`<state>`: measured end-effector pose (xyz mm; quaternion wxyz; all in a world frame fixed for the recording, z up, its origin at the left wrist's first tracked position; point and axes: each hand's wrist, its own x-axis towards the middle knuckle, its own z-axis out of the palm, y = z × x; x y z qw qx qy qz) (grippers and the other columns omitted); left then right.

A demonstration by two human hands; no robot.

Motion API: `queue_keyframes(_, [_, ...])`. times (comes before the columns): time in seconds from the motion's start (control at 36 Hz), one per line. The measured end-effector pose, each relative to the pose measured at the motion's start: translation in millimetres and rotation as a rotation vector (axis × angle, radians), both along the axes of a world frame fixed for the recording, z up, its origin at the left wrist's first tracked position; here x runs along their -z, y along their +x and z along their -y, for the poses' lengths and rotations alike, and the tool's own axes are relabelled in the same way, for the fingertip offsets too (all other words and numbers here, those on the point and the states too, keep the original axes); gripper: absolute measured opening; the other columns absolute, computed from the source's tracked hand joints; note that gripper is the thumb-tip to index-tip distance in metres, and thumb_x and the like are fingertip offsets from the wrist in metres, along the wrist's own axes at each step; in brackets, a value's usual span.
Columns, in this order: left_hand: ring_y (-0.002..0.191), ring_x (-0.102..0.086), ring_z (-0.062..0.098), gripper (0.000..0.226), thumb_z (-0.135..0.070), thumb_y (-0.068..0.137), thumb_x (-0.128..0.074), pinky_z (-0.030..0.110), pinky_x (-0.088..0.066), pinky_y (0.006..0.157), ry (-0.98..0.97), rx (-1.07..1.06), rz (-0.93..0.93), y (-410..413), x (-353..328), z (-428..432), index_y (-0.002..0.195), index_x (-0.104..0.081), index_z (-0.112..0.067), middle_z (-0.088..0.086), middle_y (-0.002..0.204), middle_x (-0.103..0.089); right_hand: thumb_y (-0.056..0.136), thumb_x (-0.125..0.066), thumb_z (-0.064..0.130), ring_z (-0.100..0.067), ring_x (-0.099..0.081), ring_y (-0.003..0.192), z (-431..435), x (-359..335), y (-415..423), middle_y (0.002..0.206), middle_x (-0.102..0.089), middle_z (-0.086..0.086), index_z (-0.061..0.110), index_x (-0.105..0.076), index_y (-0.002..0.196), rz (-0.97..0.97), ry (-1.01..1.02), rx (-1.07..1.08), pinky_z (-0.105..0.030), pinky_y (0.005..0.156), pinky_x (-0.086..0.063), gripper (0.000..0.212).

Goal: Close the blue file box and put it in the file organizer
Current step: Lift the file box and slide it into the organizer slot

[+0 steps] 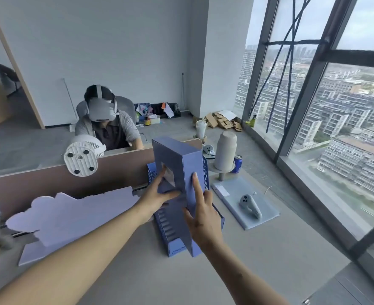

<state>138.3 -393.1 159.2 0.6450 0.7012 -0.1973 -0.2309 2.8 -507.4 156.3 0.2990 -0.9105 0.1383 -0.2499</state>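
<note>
Hands are gripping the closed blue file box (177, 170) upright, left hand (157, 198) and right hand (203, 219) clamping opposite faces, lining it up over a file organizer (173, 236) slot on the desk (269, 260).

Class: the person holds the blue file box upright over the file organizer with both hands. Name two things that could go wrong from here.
1. The blue file box stands tall and tilted above the file organizer; it could catch on a divider instead of sliding into a slot.
2. The left hand and right hand press only its lower part, so the top might tip toward the blue can nearby.
</note>
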Motion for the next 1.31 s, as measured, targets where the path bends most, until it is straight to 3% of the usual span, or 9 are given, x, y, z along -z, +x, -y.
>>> queue_keyframes(0.08, [0.120, -0.058, 0.014, 0.097, -0.021, 0.082, -0.079, 0.055, -0.051, 0.100, 0.013, -0.003, -0.006, 9.0, 0.5, 4.7, 0.151, -0.020, -0.055, -0.029, 0.126, -0.052, 0.087, -0.054, 0.025, -0.033, -0.054, 0.068, 3.5, 7.0, 10.6, 0.114, -0.038, -0.002, 0.070, 0.022, 0.132, 0.008, 0.031, 0.000, -0.050, 0.060, -0.053, 0.099])
queue_keyframes(0.17, [0.109, -0.056, 0.000, 0.096, -0.018, 0.084, -0.078, 0.039, -0.057, 0.089, 0.031, -0.025, 0.003, 17.8, 0.9, 8.5, 0.152, -0.019, -0.052, -0.017, 0.140, -0.048, 0.088, -0.054, 0.026, -0.034, -0.057, 0.069, 5.2, 13.5, 21.3, 0.116, -0.036, 0.000, 0.070, 0.026, 0.129, -0.002, 0.044, -0.006, -0.049, 0.057, -0.053, 0.101])
queue_keyframes(0.25, [0.120, -0.059, 0.011, 0.097, -0.014, 0.083, -0.078, 0.028, -0.057, 0.074, 0.012, 0.002, -0.029, 30.6, 4.9, 6.0, 0.150, -0.022, -0.056, -0.012, 0.152, -0.041, 0.089, -0.056, 0.028, -0.035, -0.059, 0.070, 6.0, 19.9, 31.7, 0.120, -0.035, 0.000, 0.068, 0.028, 0.130, -0.008, 0.046, -0.022, -0.050, 0.058, -0.054, 0.102])
queue_keyframes(0.44, [0.132, -0.055, 0.022, 0.101, -0.002, 0.081, -0.077, 0.050, -0.055, 0.097, -0.084, 0.016, -0.074, 53.6, 22.1, 4.1, 0.147, -0.025, -0.060, -0.006, 0.161, -0.034, 0.088, -0.064, 0.029, -0.033, -0.059, 0.077, 10.9, 37.2, 54.2, 0.127, -0.034, 0.001, 0.067, 0.024, 0.133, 0.003, 0.057, -0.057, -0.048, 0.062, -0.055, 0.106])
queue_keyframes(0.64, [0.141, -0.045, 0.016, 0.126, -0.007, 0.071, -0.088, 0.048, -0.044, 0.111, 0.087, 0.073, 0.084, 64.1, 27.3, -1.2, 0.147, -0.005, -0.064, -0.013, 0.162, -0.028, 0.088, -0.066, 0.029, -0.034, -0.061, 0.078, 12.1, 60.4, 69.5, 0.131, -0.034, 0.003, 0.069, 0.024, 0.131, -0.004, 0.076, -0.089, -0.047, 0.063, -0.054, 0.108])
queue_keyframes(0.89, [0.139, -0.047, 0.011, 0.137, -0.012, 0.066, -0.092, 0.042, -0.047, 0.109, 0.216, 0.088, 0.213, 67.1, 31.9, -12.1, 0.147, 0.007, -0.063, -0.013, 0.162, -0.029, 0.087, -0.068, 0.031, -0.027, -0.059, 0.089, 3.3, 77.4, 78.4, 0.139, -0.037, -0.003, 0.065, 0.018, 0.137, 0.088, 0.079, -0.122, -0.041, 0.064, -0.054, 0.105])
queue_keyframes(1.08, [0.140, -0.042, 0.006, 0.138, -0.008, 0.066, -0.091, 0.015, -0.049, 0.099, 0.227, 0.081, 0.264, 66.3, 27.6, -11.6, 0.151, 0.007, -0.055, -0.024, 0.153, -0.034, 0.087, -0.069, 0.033, -0.025, -0.056, 0.106, 2.7, 80.2, 83.5, 0.144, -0.037, -0.003, 0.059, 0.003, 0.134, 0.121, 0.129, -0.110, -0.038, 0.077, -0.051, 0.091])
queue_keyframes(1.19, [0.144, -0.037, 0.008, 0.139, -0.012, 0.065, -0.092, 0.034, -0.045, 0.111, 0.271, 0.082, 0.238, 64.6, 38.8, -12.3, 0.150, 0.008, -0.058, -0.020, 0.157, -0.032, 0.087, -0.070, 0.030, -0.030, -0.058, 0.103, 2.7, 94.2, 83.4, 0.144, -0.038, -0.008, 0.058, 0.004, 0.135, 0.089, 0.108, -0.137, -0.036, 0.073, -0.049, 0.092])
queue_keyframes(1.31, [0.144, -0.037, 0.009, 0.137, -0.016, 0.067, -0.091, 0.038, -0.042, 0.113, 0.340, 0.061, 0.239, 56.8, 55.4, -11.6, 0.149, 0.012, -0.057, -0.027, 0.151, -0.032, 0.087, -0.071, 0.023, -0.030, -0.059, 0.102, 1.3, 112.7, 78.8, 0.143, -0.039, -0.010, 0.057, 0.001, 0.137, 0.051, 0.129, -0.152, -0.033, 0.074, -0.049, 0.094])
